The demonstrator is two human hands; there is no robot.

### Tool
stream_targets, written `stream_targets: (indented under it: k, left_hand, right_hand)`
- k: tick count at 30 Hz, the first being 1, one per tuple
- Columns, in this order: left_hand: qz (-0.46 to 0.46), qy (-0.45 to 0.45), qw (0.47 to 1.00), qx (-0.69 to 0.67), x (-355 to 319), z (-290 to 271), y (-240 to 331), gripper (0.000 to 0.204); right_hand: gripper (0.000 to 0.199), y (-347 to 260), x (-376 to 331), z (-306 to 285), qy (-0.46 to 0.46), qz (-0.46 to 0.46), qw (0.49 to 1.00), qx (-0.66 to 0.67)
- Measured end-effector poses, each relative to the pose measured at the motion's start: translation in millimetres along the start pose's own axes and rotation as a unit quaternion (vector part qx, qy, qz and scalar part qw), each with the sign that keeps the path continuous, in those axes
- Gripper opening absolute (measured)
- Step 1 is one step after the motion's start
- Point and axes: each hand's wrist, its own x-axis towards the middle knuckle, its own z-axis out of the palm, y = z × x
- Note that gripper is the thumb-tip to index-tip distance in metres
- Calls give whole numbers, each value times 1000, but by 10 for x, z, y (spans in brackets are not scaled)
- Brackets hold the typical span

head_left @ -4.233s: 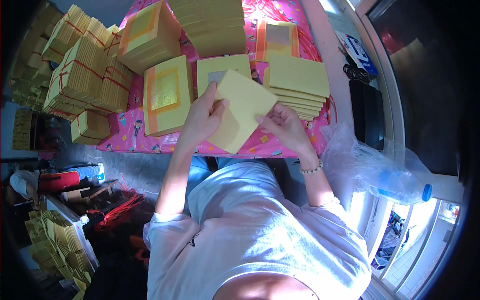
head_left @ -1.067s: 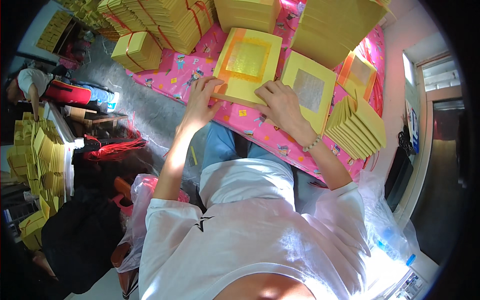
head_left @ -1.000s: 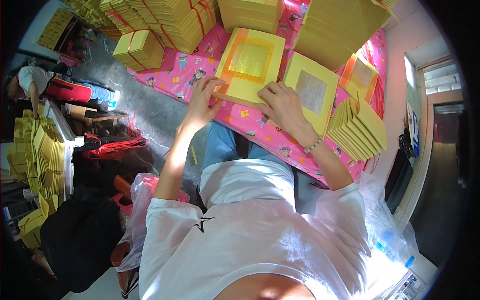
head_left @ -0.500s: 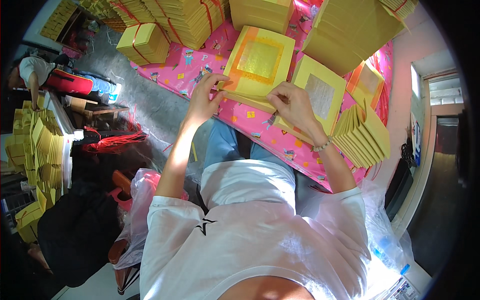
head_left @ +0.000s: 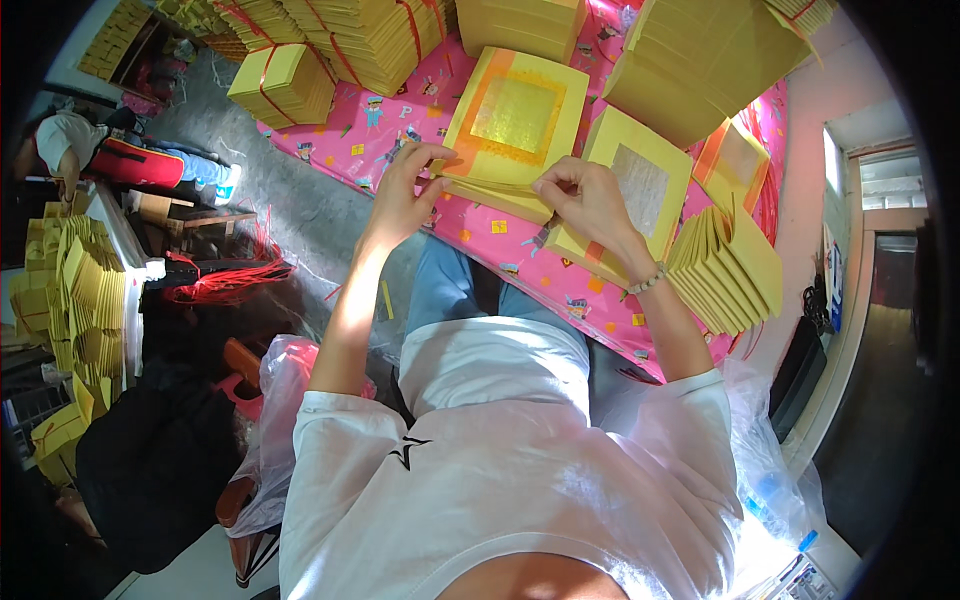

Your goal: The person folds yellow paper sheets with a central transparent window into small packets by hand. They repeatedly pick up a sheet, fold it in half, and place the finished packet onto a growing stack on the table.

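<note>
A stack of yellow joss paper [head_left: 560, 120], its top sheet bearing an orange band and a gold foil square, lies on the table before me. My left hand [head_left: 405, 195] has its fingers curled round the near left corner, thumb below and forefinger above. At the near right corner my right hand [head_left: 588, 200] pinches the sheet's edge between thumb and forefinger. The near edge of the top paper is slightly raised from those beneath. Just right of it, partly behind my right hand, sits a second yellow stack [head_left: 610, 140] with a silver square.
Folded yellow paper [head_left: 722, 270] stands fanned at the right. Red-tied bundles [head_left: 285, 85] and a tall yellow block [head_left: 705, 70] line the back of the pink patterned table cover [head_left: 480, 235]. Left, another person [head_left: 75, 145] is beside a table with more paper.
Both hands keep their places at the near corners, with only slight finger movement. The raised near edge sits a little differently. At the left, the other person's arm has shifted slightly.
</note>
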Motion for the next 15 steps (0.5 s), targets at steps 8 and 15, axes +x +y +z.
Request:
stream_targets:
  k: [8, 15]
  left_hand:
    - [14, -14, 1000, 13, 4, -1, -36, 36]
    - [92, -11, 979, 179, 31, -54, 65, 36]
  right_hand:
    - [19, 29, 12, 10, 8, -4, 1000, 12]
    - [21, 8, 2, 9, 26, -4, 999, 20]
